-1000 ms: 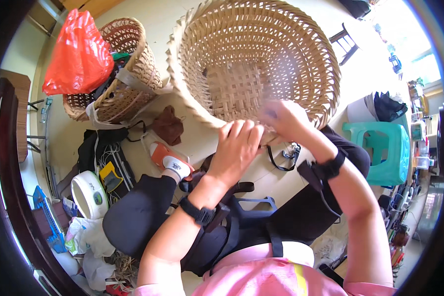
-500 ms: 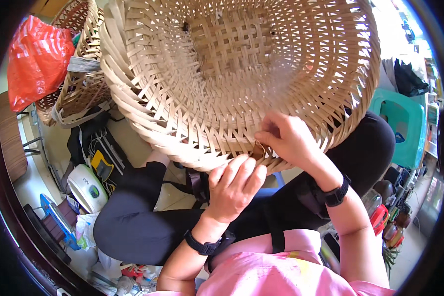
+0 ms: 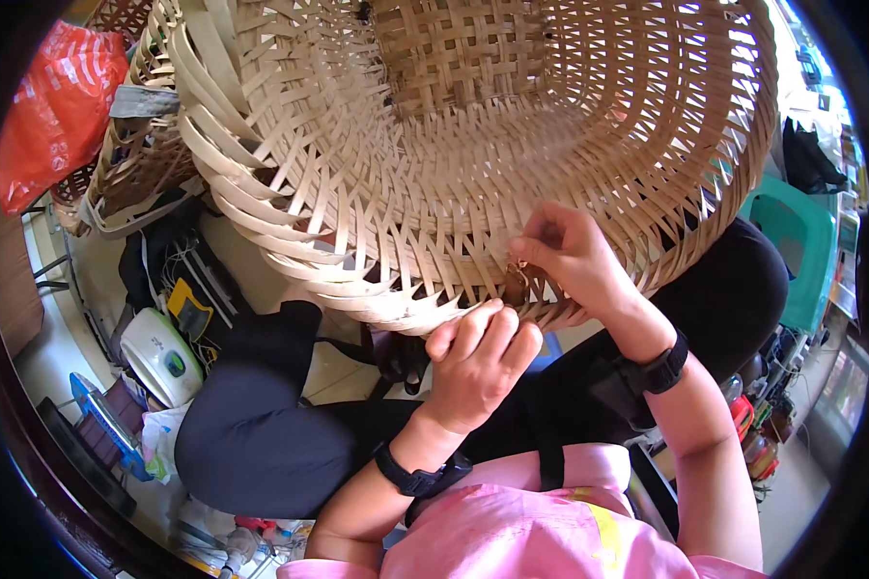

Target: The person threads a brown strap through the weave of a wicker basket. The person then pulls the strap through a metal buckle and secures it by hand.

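A large woven bamboo basket fills the upper middle, tilted so that its inside faces me, its near rim above my lap. My left hand is closed over that near rim, fingers curled around the braided edge. Just inside the rim, my right hand pinches with thumb and forefinger. Whatever it pinches is too small to make out; it may be a thin strand. Directly below those fingertips, a small brown piece sits against the weave, between my two hands.
To the left are a second woven basket, an orange-red plastic bag and a white-green device on the floor. A teal plastic stool stands at right, beyond my knee. Several jars and small items crowd the right side.
My view has shifted slightly, and the basket's near rim sits a little differently in it. The left hand keeps its grip on the rim; the right still pinches at the same spot.
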### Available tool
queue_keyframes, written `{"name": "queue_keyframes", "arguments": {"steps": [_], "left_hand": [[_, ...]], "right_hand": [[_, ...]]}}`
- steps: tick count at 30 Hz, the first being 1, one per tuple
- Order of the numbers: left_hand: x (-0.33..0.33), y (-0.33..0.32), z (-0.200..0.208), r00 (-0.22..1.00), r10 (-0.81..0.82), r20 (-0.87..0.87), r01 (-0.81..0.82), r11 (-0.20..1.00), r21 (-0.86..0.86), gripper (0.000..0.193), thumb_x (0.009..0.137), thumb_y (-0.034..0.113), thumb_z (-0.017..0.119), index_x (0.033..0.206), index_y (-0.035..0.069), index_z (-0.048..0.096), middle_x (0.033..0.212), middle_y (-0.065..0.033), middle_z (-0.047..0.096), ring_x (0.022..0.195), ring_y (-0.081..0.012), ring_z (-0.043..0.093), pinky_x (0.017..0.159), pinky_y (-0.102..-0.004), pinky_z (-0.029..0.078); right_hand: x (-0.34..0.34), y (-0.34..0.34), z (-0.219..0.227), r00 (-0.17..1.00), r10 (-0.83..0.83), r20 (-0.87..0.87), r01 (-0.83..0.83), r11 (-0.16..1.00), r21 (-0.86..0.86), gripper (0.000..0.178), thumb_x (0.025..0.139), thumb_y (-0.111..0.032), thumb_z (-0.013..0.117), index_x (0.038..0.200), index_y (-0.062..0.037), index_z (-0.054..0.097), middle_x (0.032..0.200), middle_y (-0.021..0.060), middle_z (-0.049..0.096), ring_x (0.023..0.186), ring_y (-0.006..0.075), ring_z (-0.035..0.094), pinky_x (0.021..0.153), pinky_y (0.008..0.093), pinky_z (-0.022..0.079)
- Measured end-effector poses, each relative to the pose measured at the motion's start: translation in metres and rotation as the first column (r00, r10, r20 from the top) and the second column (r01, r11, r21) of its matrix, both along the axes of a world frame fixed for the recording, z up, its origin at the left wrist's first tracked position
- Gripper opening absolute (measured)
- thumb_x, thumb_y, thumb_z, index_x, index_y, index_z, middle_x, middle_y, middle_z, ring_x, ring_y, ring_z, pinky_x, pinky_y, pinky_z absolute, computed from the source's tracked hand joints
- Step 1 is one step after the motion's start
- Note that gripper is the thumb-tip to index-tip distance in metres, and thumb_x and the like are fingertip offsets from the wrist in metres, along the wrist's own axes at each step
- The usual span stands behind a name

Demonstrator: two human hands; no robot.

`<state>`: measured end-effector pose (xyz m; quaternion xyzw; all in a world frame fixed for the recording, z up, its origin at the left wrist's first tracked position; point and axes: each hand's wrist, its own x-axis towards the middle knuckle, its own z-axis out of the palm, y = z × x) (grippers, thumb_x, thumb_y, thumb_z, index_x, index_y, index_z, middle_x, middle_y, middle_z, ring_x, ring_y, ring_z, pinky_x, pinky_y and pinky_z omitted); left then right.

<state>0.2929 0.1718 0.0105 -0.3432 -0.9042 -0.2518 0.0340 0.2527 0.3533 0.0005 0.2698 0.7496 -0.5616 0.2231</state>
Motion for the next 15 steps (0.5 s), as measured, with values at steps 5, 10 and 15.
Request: {"name": "queue_keyframes", "arguments": {"steps": [5,10,15], "left_hand": [[-0.002,-0.002,-0.007,0.998,0.019,-0.056,-0.020,1.000,-0.009,0.015,0.083,0.023,0.067,0.091,0.024,0.054,0.094,0.0056,0.057,0.099,-0.0106,0.060,0.091,-0.0338,0.030],[-0.007,-0.001,-0.003,0.998,0.007,-0.061,-0.009,1.000,-0.023,0.017,0.082,0.023,0.067,0.090,0.024,0.052,0.093,0.0051,0.055,0.096,-0.0116,0.058,0.088,-0.0343,0.031],[-0.005,0.004,0.001,0.998,0.024,-0.053,-0.025,1.000,-0.016,0.017,0.081,0.021,0.067,0.091,0.024,0.053,0.093,0.0048,0.056,0.095,-0.0121,0.058,0.088,-0.0348,0.031]], "right_hand": [[0.015,-0.011,0.013,0.921,0.220,-0.321,-0.158,0.966,0.206,0.024,0.084,-0.014,0.077,0.086,-0.0016,0.057,0.072,0.0117,0.061,0.067,0.0220,0.062,0.062,0.0362,0.048],[0.009,-0.010,0.019,0.951,0.016,-0.308,0.000,0.999,0.051,0.022,0.085,-0.012,0.076,0.087,-0.0022,0.056,0.071,0.0119,0.062,0.065,0.0265,0.064,0.061,0.0379,0.049],[0.002,-0.010,0.026,0.913,0.221,-0.343,-0.104,0.939,0.328,0.022,0.084,-0.012,0.076,0.089,-0.0022,0.057,0.073,0.0127,0.064,0.067,0.0272,0.065,0.063,0.0380,0.050]]}}
